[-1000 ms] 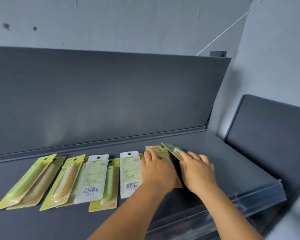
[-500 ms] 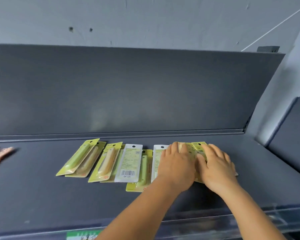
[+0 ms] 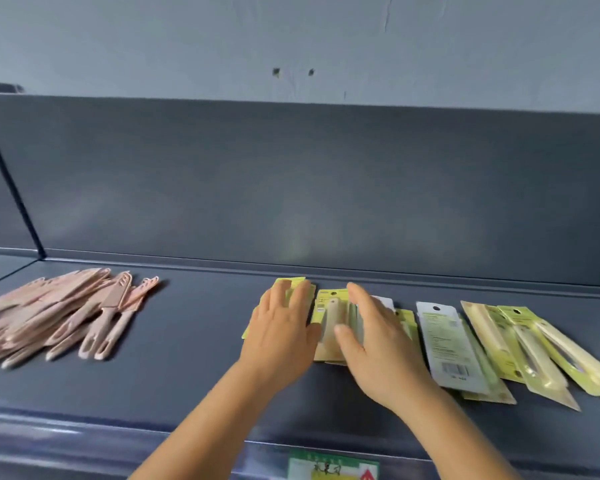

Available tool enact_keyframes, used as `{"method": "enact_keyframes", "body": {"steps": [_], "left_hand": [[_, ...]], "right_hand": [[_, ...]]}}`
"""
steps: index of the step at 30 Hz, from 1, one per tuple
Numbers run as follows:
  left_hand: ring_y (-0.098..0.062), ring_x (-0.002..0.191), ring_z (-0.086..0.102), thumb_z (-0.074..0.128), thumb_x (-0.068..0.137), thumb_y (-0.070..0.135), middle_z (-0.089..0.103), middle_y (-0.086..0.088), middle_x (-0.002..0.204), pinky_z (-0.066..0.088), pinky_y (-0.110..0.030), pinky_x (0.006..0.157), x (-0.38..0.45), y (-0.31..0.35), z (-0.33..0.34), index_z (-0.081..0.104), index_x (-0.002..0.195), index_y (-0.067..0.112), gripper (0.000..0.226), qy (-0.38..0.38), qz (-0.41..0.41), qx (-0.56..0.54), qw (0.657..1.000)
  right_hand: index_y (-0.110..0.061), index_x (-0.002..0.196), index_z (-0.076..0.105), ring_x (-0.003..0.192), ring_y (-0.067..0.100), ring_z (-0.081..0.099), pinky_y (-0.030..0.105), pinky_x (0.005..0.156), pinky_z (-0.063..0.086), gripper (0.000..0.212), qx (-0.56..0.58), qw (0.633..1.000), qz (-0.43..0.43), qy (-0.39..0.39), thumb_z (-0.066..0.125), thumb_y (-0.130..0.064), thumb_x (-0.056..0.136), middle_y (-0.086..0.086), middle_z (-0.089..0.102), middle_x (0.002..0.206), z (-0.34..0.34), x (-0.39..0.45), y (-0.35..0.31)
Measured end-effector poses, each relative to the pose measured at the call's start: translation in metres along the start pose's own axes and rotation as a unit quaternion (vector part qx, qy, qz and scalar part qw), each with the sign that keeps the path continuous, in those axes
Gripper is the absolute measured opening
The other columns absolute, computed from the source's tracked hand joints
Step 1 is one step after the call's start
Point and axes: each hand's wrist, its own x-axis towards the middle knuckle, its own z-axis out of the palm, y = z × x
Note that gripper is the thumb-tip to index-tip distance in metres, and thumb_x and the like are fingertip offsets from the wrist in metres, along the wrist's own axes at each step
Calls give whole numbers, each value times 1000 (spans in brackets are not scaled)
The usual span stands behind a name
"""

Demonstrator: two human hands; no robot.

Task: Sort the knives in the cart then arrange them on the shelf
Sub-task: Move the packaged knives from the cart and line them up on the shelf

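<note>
I see a broad, smooth dark-grey metal shelf [image 3: 194, 358] under both hands. Well off to the left of my left hand lies a heap of slim pink plastic knives [image 3: 59, 313] with slotted handles. Fanning out to the right of my right hand is a row of flat green-and-white carded packs [image 3: 492, 344], glossy blisters over long pale knives. Between the hands sits one green pack [image 3: 331, 323]. My left hand [image 3: 281, 336] lies flat, fingers straight, on another green pack [image 3: 290, 282]; my right hand [image 3: 374, 344], fingers extended, rests against the middle pack's edge.
</note>
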Motion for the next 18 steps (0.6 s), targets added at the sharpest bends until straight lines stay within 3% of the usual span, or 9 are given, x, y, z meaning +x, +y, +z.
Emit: {"method": "enact_keyframes", "body": {"steps": [4, 9, 14, 18], "left_hand": [[-23, 139, 22, 41, 96, 35, 22, 0, 152, 29, -35, 110, 1, -46, 1, 15, 150, 28, 60, -63, 19, 28, 997], [-20, 143, 20, 28, 102, 32, 18, 2, 156, 24, -36, 114, 2, -76, -1, 12, 152, 26, 53, -123, 49, 24, 991], [-22, 141, 23, 26, 103, 34, 18, 1, 155, 27, -33, 112, 3, -89, -7, 12, 152, 25, 52, -124, 54, 67, 989], [-25, 134, 29, 25, 103, 34, 21, 1, 152, 31, -34, 108, 4, -96, -8, 13, 152, 26, 51, -133, 58, 76, 986]], "right_hand": [[-28, 152, 5, 139, 17, 27, 30, 112, 25, 69, -43, 996, -20, -79, 46, -34, 97, -5, 29, 153, 35, 11, -29], [-28, 152, -7, 141, 20, 23, 36, 116, 12, 73, -153, 980, -44, -118, 40, -39, 98, -3, 28, 154, 66, 29, -38], [-26, 152, 9, 145, 13, 12, 37, 118, 5, 58, -218, 965, -30, -142, 31, -41, 100, -11, 8, 159, 75, 34, -35], [-31, 148, 18, 143, 12, 17, 37, 118, 8, 50, -225, 964, -9, -140, 30, -41, 100, -11, 22, 155, 73, 35, -35]]}}
